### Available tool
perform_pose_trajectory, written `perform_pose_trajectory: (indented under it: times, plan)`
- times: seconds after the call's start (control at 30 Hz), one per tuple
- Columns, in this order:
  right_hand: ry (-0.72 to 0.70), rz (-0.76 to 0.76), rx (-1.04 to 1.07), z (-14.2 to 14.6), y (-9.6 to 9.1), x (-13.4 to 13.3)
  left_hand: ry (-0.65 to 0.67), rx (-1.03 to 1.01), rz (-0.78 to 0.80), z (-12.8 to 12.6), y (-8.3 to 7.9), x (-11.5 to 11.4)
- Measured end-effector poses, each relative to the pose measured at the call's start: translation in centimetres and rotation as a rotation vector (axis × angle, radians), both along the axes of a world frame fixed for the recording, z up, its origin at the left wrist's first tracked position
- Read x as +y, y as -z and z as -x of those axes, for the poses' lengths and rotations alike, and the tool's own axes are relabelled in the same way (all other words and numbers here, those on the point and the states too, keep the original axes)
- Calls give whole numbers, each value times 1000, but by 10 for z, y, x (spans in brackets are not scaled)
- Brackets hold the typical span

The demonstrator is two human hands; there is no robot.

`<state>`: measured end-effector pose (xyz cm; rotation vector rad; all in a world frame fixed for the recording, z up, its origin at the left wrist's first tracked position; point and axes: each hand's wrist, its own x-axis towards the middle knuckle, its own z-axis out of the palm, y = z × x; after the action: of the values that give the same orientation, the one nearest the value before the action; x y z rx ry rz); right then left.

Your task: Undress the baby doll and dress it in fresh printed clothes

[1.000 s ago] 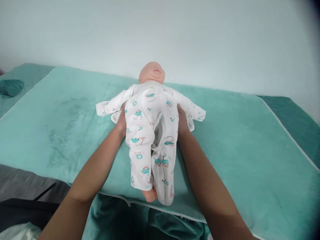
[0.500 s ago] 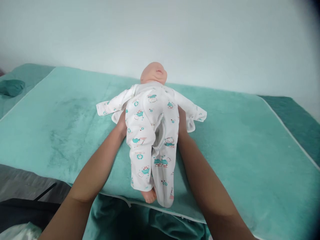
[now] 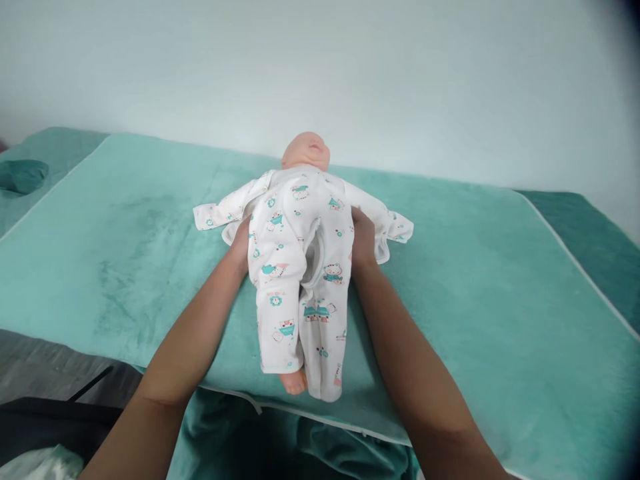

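A baby doll [image 3: 306, 152] lies on its back on a teal towel [image 3: 125, 253], head toward the wall. It wears a white sleepsuit [image 3: 295, 267] printed with small teal and pink animals. One bare foot [image 3: 294, 381] pokes out at the near end. My left hand [image 3: 242, 241] grips the doll's torso from the left side, fingers tucked under the cloth. My right hand [image 3: 362, 239] grips the torso from the right side, fingers also hidden beneath it. Both empty sleeves spread outward flat on the towel.
A white wall rises behind the bed. A darker green sheet [image 3: 595, 247] shows at the right and left edges, with a dark green bundle [image 3: 23, 175] at far left. Rumpled green cloth [image 3: 320, 447] hangs below the towel's near edge.
The doll has sunk a little lower and shifted slightly toward me; its legs lie flatter on the towel. Both hands stay at its sides.
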<state>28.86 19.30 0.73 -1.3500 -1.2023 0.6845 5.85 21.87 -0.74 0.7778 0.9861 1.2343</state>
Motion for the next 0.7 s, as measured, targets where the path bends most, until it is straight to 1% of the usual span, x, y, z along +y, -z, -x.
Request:
perform_pose_trajectory:
  times: [0.07,0.13,0.23,0.3,0.4,0.47,0.6,0.7]
  plan:
    - [20,6,65,1,1,1,53,-28,36,1,-6,-3]
    - [75,21,128,1,1,2,80,-13,15,2,-13,-7]
    - [173,45,183,-1,1,4,51,123,-56,5,-21,-13]
    - [193,42,181,-2,-1,4,11,220,-66,8,-24,-16]
    - [171,20,155,-2,-4,3,-70,288,-83,11,-24,-17]
    - [152,11,145,-1,-5,1,-91,268,-101,12,-22,-16]
    - [97,9,149,3,-7,0,-15,181,-169,8,-20,-16]
    - [35,23,138,4,-7,-1,47,181,-182,5,-19,-16]
